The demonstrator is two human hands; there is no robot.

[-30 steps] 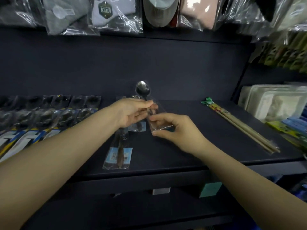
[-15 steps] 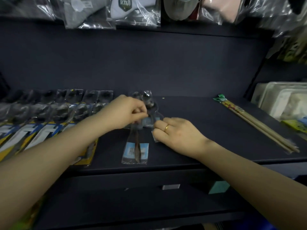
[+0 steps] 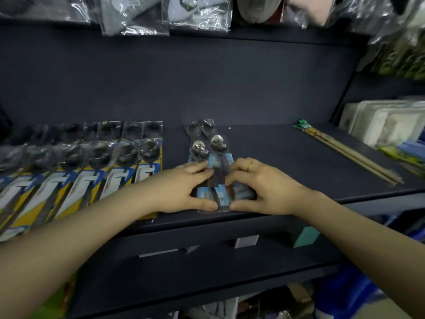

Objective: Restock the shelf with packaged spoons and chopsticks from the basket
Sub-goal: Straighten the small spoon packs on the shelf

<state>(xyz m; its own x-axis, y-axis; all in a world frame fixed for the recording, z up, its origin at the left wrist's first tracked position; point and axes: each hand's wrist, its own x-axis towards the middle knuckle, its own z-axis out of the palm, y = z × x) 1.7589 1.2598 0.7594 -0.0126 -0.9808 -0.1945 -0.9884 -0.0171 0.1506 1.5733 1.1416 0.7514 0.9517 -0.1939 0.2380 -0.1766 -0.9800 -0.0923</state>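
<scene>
A small pile of clear-wrapped spoons with blue labels [image 3: 215,149] lies on the dark shelf [image 3: 276,148], bowls pointing to the back wall. My left hand [image 3: 184,188] and my right hand [image 3: 262,187] hold the pile from either side, fingers over the handles and both thumbs at the near end of the packs. There is a ring on my right hand. A pack of wooden chopsticks [image 3: 349,155] lies diagonally on the right of the shelf. The basket is out of view.
A row of several spoon packs with yellow and blue cards [image 3: 92,171] fills the shelf's left part. Pale flat trays [image 3: 386,120] stand at the far right. Bagged caps and socks [image 3: 195,12] hang above. A lower shelf ledge [image 3: 207,245] juts out below.
The spoon pack that my hands held up has come down onto the pile. Both hands now close in on the pile from the sides. The camera has moved closer and tilted down.
</scene>
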